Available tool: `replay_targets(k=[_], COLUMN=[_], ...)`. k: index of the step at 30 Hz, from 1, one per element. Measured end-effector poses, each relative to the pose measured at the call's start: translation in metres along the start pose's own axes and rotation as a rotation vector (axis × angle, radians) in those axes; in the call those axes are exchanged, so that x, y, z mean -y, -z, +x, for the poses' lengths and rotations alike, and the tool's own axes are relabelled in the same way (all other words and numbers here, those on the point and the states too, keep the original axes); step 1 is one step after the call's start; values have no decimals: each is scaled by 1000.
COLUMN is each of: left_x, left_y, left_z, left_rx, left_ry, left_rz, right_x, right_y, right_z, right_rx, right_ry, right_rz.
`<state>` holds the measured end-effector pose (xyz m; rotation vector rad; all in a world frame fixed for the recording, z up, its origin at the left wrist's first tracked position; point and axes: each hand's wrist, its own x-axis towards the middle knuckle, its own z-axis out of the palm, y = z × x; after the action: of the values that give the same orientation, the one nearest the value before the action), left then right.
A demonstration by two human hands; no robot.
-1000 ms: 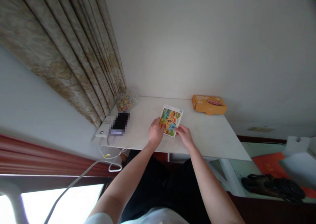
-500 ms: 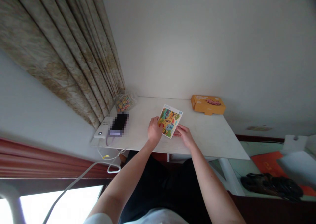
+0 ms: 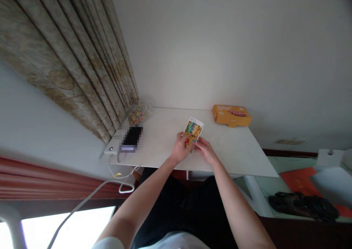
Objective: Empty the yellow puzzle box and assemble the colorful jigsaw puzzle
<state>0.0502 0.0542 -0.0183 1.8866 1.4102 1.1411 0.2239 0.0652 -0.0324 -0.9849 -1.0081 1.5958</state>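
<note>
A colourful printed card [image 3: 195, 129] with a white border is held above the near half of the white table [image 3: 231, 150]. It looks bent, its left and right edges drawn toward each other. My left hand [image 3: 180, 149] grips its left side, thumb over the printed face. At the lower right edge, my right hand [image 3: 206, 150] has its fingers curled around the card. Part of the picture is hidden by my fingers.
An orange box [image 3: 232, 116] lies at the table's back right. At the back left are a clear bag of small coloured pieces [image 3: 138, 112] and a blurred-out dark phone-like object [image 3: 132, 136]. A white cable [image 3: 125, 185] hangs off the left edge.
The card has gone from nearly flat to bent and narrower. My left hand has moved right, closer to my right hand, which has barely moved.
</note>
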Motion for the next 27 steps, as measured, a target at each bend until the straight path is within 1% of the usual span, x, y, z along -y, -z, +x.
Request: replay_targets(k=[3,7,14,19,27], left_x=[-1,2,9,12,11], left_y=[-1,0,1,-1,-3], left_z=[0,2,8,9,10], left_rx=[52,78,80,62,45], left_ry=[-11,6,80,104,87], left_rz=[-54,-109,-168,-182,-200], right_x=[-4,-4,3,5,6], right_y=[4,6,3,2,1], right_z=[2,3,-1,-2,-2], right_rx=[-7,13,54,65,40], right_ry=[6,13,9,1,-15], right_rz=[8,-7,-1,2,-20])
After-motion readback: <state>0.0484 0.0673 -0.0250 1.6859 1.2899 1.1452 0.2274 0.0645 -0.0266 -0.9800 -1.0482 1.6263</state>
